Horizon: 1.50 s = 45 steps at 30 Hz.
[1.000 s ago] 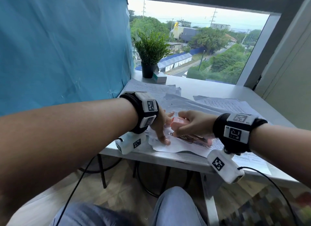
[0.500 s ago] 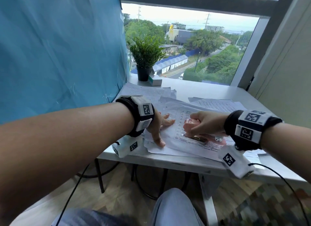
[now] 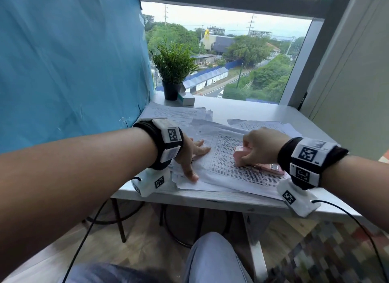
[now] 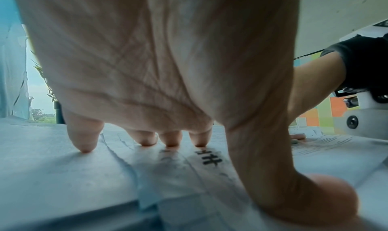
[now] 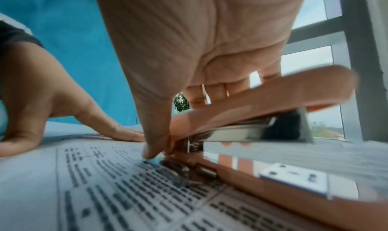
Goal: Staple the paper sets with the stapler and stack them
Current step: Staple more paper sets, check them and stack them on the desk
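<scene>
Head view shows the pink stapler [image 3: 257,163] lying on the printed sheet [image 3: 229,169] near the front edge of my white table [image 3: 252,114], its hinged top tilted up off the base. My right hand [image 3: 260,149] grips that raised top near its front end, fingers curled over it and thumb down against its side. From the right wrist camera, the stapler [image 5: 262,102] gapes open, the metal magazine bright under the pink cover, and its base [image 5: 293,181] rests flat on the sheet [image 5: 126,193] with a small white label on it. My thumb tip there comes down right at the paper beside the stapler's hinge end.

My left hand [image 3: 190,154] is spread flat on the left part of the same papers, well apart from the stapler, with the thumb pointing back toward the table's near edge. From the left wrist camera, the fingertips [image 4: 85,145] press down onto the paper stack [image 4: 73,176], and the thumb lies out to the right on it.

More loose sheets [image 3: 179,114] are scattered behind and to the right, overlapping one another. At the far left corner of the table stands a potted plant [image 3: 173,72] in a black pot, with a small box [image 3: 186,98] just beside it. A blue sheet [image 3: 73,61] hangs along the left side, and a window [image 3: 242,51] looks out on trees and buildings.
</scene>
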Each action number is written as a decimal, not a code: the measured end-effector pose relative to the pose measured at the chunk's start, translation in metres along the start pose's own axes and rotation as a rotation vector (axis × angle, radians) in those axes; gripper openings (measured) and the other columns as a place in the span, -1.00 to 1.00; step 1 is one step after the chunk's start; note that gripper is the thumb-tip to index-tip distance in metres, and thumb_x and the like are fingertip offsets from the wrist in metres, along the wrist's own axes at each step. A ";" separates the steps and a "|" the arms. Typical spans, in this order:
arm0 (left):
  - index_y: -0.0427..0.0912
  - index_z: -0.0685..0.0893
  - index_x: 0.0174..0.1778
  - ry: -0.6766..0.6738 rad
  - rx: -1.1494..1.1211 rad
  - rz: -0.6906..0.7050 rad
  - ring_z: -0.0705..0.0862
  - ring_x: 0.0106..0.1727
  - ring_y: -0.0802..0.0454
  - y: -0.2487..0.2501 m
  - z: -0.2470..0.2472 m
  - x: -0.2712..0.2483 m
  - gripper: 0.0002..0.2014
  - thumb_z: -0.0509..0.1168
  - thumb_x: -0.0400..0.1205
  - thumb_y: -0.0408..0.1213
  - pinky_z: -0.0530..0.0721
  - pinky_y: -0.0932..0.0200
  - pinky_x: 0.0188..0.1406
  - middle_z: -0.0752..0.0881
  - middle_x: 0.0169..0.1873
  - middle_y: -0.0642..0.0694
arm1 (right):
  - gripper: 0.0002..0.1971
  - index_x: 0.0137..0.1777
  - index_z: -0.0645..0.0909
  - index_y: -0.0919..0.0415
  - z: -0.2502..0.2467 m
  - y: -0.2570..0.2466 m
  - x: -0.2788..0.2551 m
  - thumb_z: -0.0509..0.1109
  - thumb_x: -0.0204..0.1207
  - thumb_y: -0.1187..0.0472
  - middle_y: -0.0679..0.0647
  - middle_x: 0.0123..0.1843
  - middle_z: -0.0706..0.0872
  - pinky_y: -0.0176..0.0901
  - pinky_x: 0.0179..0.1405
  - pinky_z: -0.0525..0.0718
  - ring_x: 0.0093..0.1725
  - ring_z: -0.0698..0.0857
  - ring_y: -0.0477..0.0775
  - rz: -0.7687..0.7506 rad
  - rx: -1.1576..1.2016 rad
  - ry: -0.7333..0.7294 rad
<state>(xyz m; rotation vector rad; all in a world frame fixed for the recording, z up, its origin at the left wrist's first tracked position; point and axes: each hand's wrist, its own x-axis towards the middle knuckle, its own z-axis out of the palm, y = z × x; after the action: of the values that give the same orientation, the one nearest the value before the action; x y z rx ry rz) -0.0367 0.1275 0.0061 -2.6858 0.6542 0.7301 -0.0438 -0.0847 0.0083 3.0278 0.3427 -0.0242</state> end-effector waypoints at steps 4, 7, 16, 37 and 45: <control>0.13 -0.32 0.67 0.003 0.000 -0.002 -0.25 0.70 -0.03 0.001 -0.001 -0.002 0.07 0.34 0.51 0.25 -0.23 -0.23 0.61 -0.33 0.68 0.02 | -0.64 0.10 0.71 -0.13 0.001 -0.015 -0.005 0.52 0.35 -0.21 -0.13 0.03 0.72 -0.09 0.19 0.45 0.16 0.59 0.00 -0.213 0.086 0.123; 0.12 -0.33 0.67 0.002 0.005 -0.007 -0.25 0.70 -0.03 0.003 -0.002 -0.003 0.07 0.34 0.52 0.25 -0.23 -0.23 0.61 -0.33 0.68 0.01 | -0.70 -0.07 0.75 -0.19 0.005 -0.029 -0.008 0.53 0.28 -0.30 -0.23 -0.12 0.70 0.02 0.25 0.33 0.11 0.49 -0.10 -0.245 0.068 0.094; 0.15 -0.32 0.67 -0.002 -0.002 -0.014 -0.25 0.70 -0.02 0.002 -0.001 -0.001 0.08 0.35 0.50 0.26 -0.23 -0.23 0.61 -0.33 0.68 0.03 | -0.87 -0.19 0.77 -0.13 0.011 -0.045 -0.008 0.60 0.32 -0.07 -0.26 -0.22 0.71 -0.02 0.10 0.22 0.03 0.54 -0.17 -0.200 0.052 0.067; -0.29 0.36 0.55 0.123 0.078 0.002 0.45 0.49 -0.15 0.011 0.002 0.010 -0.10 0.51 0.40 0.13 0.42 -0.04 0.48 0.41 0.55 -0.20 | -0.92 -0.15 0.76 0.33 0.088 0.015 -0.144 0.48 0.52 0.32 0.05 -0.24 0.78 -0.17 -0.17 0.68 -0.29 0.70 0.07 -0.388 0.493 0.847; -0.18 0.36 0.61 0.136 -0.115 0.052 0.29 0.62 -0.01 -0.010 0.007 0.028 0.64 0.38 -0.47 0.60 0.11 0.12 0.59 0.27 0.61 -0.02 | -0.73 -0.03 0.59 -0.05 0.260 0.063 -0.183 0.06 0.63 -0.06 0.04 -0.14 0.77 0.02 -0.18 0.69 -0.12 0.75 0.18 0.083 0.358 0.190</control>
<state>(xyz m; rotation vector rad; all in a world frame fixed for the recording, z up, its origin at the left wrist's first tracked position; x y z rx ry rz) -0.0131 0.1292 -0.0136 -2.8537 0.7390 0.6198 -0.2095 -0.2112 -0.2395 3.4063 0.2493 0.2352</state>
